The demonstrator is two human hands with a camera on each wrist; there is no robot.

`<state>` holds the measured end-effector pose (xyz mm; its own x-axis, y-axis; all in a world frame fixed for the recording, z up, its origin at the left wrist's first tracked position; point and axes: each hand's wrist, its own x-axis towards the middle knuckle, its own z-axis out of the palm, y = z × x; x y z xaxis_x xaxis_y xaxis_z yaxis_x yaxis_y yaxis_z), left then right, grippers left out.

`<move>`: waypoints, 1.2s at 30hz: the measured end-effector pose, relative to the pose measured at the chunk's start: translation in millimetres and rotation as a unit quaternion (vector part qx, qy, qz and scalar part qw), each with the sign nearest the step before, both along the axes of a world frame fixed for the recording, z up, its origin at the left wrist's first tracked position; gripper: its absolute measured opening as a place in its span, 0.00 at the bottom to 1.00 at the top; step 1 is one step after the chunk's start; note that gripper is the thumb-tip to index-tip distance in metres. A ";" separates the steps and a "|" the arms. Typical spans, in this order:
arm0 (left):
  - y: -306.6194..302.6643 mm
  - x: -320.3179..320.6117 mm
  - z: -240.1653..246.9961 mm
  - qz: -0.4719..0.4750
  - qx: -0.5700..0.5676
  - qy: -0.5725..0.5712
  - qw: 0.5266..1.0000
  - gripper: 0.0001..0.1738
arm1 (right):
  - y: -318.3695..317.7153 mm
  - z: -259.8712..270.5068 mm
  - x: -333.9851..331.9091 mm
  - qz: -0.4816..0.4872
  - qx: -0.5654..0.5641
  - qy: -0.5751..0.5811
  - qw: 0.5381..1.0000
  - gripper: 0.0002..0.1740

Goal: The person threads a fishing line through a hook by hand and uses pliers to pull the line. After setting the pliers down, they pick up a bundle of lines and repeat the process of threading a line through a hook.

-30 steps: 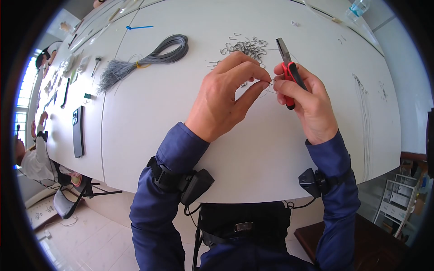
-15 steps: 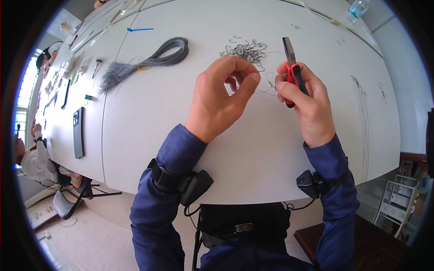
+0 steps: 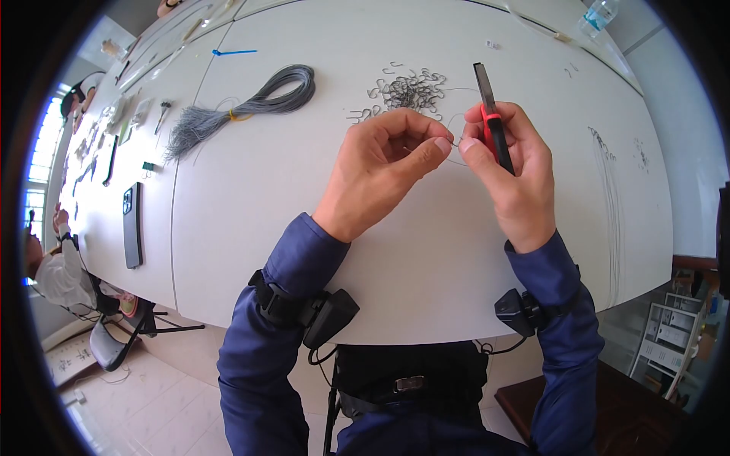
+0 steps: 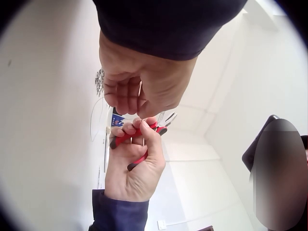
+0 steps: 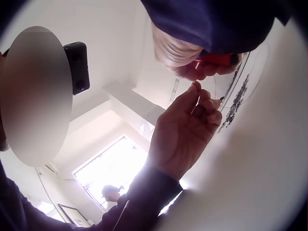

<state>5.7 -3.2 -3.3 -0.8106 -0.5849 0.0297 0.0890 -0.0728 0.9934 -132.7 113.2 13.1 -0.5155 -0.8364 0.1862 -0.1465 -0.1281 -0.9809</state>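
In the head view my left hand (image 3: 372, 171) has its thumb and index finger pinched together on a thin grey line (image 3: 455, 144). A loop of that line curves between the two hands. My right hand (image 3: 525, 182) grips red-and-black pliers (image 3: 496, 137) against its palm, metal nose pointing away from me. The right thumb and index fingertips are at the line too, close to the left fingertips. Both pliers handles show in the left wrist view, under the right fingers (image 4: 129, 129). Just beyond the left hand lies a pile of small dark metal hooks (image 3: 414, 90).
A tied bundle of grey line (image 3: 293, 95) lies on the white table (image 3: 304, 190) at the left, near a blue cable tie (image 3: 236, 52) and a black phone (image 3: 132, 224). Several long lines with hooks (image 3: 612, 205) lie at the right. Another person (image 3: 57, 270) sits far left.
My left hand's thumb and index finger came apart from the line, then moved back right and pinched it again. The pliers have turned slightly in my right hand.
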 end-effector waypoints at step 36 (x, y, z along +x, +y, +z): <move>-8.6 1.6 -0.9 0.076 -0.011 0.033 0.997 0.09 | 5.9 -44.1 -87.4 -0.214 0.288 0.467 0.808 0.20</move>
<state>7.3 -11.8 -4.2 -0.7088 -0.6990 0.0945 0.1620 -0.0309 0.9863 -220.2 119.1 -31.0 -0.6400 -0.7058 0.3038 -0.7675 0.5686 -0.2960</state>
